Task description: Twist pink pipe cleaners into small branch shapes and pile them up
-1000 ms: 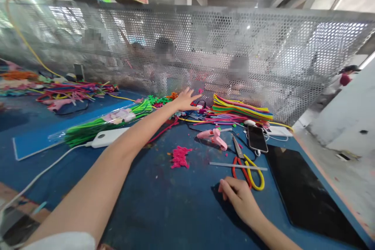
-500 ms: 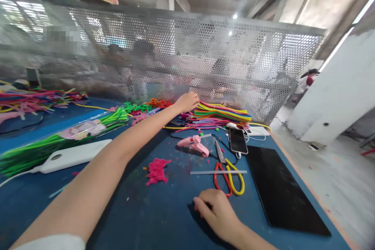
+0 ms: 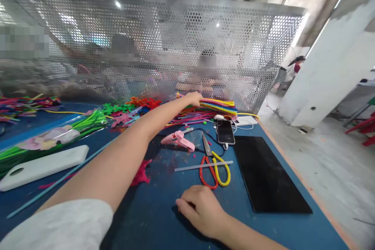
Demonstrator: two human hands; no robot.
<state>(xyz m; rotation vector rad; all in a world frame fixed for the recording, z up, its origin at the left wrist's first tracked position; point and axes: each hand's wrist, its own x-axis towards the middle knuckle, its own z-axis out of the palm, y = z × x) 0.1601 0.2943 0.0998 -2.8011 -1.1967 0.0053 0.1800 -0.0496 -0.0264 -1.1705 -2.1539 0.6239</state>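
Observation:
My left arm reaches far across the blue table (image 3: pixel 158 218). My left hand (image 3: pixel 194 99) lies on the near left end of a stack of coloured pipe cleaners (image 3: pixel 219 106) by the perforated metal screen (image 3: pixel 175 39), its fingers curled down over the stems. My right hand (image 3: pixel 202 209) rests on the table near the front, fingers curled loosely with nothing seen in them. It sits just in front of the scissors with red and yellow handles (image 3: pixel 213 166).
A pink glue gun (image 3: pixel 178 140), a thin pale stick (image 3: pixel 203 165), a phone (image 3: pixel 225 132) and a black mat (image 3: pixel 266 172) lie mid-right. A white power bank (image 3: pixel 41 166), bagged green pipe cleaners (image 3: pixel 52 138) and pink scraps (image 3: pixel 141 174) lie left. People sit behind the screen.
My left hand has moved right from the small coloured pieces onto the pipe cleaner stack, and its spread fingers have curled. The view has swung right. My right hand has stayed on the table.

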